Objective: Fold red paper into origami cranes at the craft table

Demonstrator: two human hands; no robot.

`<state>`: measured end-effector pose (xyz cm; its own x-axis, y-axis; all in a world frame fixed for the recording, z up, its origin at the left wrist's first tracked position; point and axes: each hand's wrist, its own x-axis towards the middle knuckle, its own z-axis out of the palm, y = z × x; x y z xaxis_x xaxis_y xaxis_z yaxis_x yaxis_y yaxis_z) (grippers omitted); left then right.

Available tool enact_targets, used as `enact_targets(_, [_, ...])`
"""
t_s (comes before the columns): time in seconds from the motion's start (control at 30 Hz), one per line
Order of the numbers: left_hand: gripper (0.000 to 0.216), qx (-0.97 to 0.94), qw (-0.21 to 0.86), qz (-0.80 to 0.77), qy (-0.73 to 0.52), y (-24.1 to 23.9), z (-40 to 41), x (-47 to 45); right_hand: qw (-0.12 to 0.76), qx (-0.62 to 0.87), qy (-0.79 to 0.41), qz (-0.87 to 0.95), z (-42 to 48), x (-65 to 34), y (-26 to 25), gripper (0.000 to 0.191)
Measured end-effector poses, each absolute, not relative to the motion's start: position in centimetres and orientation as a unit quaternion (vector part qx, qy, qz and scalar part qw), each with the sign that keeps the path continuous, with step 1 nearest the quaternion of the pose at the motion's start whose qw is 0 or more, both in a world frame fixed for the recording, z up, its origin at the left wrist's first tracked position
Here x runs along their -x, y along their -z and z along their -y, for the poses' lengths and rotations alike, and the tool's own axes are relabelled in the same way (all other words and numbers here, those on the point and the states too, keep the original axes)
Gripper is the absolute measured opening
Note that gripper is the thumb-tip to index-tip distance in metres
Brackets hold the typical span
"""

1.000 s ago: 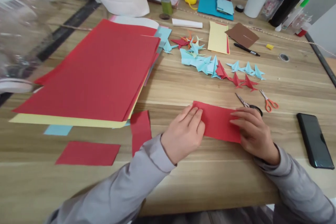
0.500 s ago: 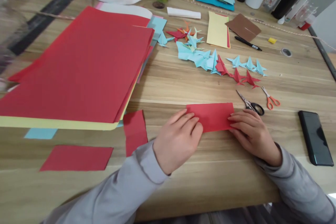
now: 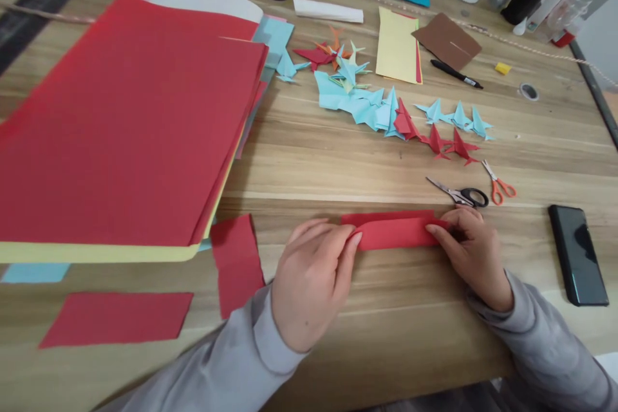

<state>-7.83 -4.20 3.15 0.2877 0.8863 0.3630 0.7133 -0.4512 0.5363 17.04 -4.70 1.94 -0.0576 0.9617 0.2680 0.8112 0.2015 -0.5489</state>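
Note:
A strip of red paper (image 3: 398,234) lies across the wooden table in front of me, its near edge curled up and over. At its left end, my left hand (image 3: 316,277) pinches the raised edge between thumb and fingers. My right hand (image 3: 470,248) pinches the right end, thumb on top. Just beyond my right hand lie black-handled scissors (image 3: 463,195) and small orange-handled scissors (image 3: 499,185). To the left of my left hand are a red paper piece (image 3: 237,267) with a crease and another red rectangle (image 3: 120,318).
A large stack of red sheets (image 3: 130,135) covers the left side. Folded blue paper cranes (image 3: 381,109) and red cranes (image 3: 437,140) stand farther back. A phone (image 3: 578,254) lies at the right. Behind are yellow paper (image 3: 396,45), a brown square (image 3: 449,42) and a pen (image 3: 456,74).
The red paper lay flat under my fingers; now its near edge is lifted and curled over away from me. Both hands have gone from resting on it to pinching its ends.

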Motion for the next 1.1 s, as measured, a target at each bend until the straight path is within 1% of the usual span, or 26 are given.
enact_targets(0.07, [0.014,-0.779,0.123,-0.534,-0.304,-2.9,4.1,7.9,0.291,0.621,-0.107,0.720,4.5,-16.6,-2.1,0.030])
enact_targets(0.13, [0.020,-0.769,0.094,-0.558,-0.296,-3.0,4.2,7.8,0.287,0.611,-0.095,0.731,4.3,-16.3,-2.2,0.030])
enact_targets(0.23, [0.029,-0.790,-0.020,-0.539,-0.292,-3.6,5.6,7.2,0.283,0.599,-0.093,0.744,4.0,-16.1,-2.3,0.029])
enact_targets(0.27, [0.030,-0.813,-0.034,-0.502,-0.294,-3.8,6.3,6.9,0.282,0.597,-0.093,0.745,4.0,-16.1,-2.3,0.029])
enact_targets(0.33, [0.031,-0.864,0.001,-0.418,-0.281,-3.8,7.7,6.0,0.276,0.598,-0.093,0.747,4.0,-16.1,-2.4,0.028])
enact_targets(0.37, [0.033,-0.872,0.019,-0.408,-0.270,-3.5,8.3,5.6,0.272,0.598,-0.093,0.748,4.0,-16.2,-2.4,0.028])
enact_targets(0.6, [0.058,-0.872,0.052,-0.464,-0.146,-1.4,9.6,4.3,0.269,0.586,-0.105,0.758,4.1,-16.6,-2.5,0.027])
enact_targets(0.67, [0.062,-0.873,0.059,-0.467,-0.129,-1.4,9.6,4.4,0.275,0.584,-0.109,0.756,4.2,-16.7,-2.5,0.023])
enact_targets(0.73, [0.066,-0.873,0.068,-0.467,-0.124,-1.5,9.6,4.6,0.280,0.596,-0.109,0.745,4.5,-16.8,-2.5,0.011])
enact_targets(0.77, [0.067,-0.873,0.072,-0.467,-0.123,-1.6,9.5,4.6,0.282,0.602,-0.113,0.738,4.6,-16.8,-2.5,0.010])
enact_targets(0.83, [0.068,-0.873,0.079,-0.465,-0.122,-1.6,9.5,4.6,0.289,0.608,-0.131,0.728,5.0,-16.7,-2.5,0.021])
enact_targets(0.9, [0.067,-0.873,0.085,-0.464,-0.124,-1.5,9.4,4.7,0.293,0.609,-0.140,0.723,5.4,-16.7,-2.5,0.026])
enact_targets(1.0, [0.064,-0.871,0.093,-0.464,-0.134,-1.4,9.5,4.7,0.284,0.608,-0.122,0.731,5.7,-16.6,-2.5,0.030])
enact_targets(1.1, [0.063,-0.869,0.099,-0.465,-0.137,-1.4,9.6,4.7,0.269,0.596,-0.120,0.747,5.7,-16.7,-2.6,0.028])
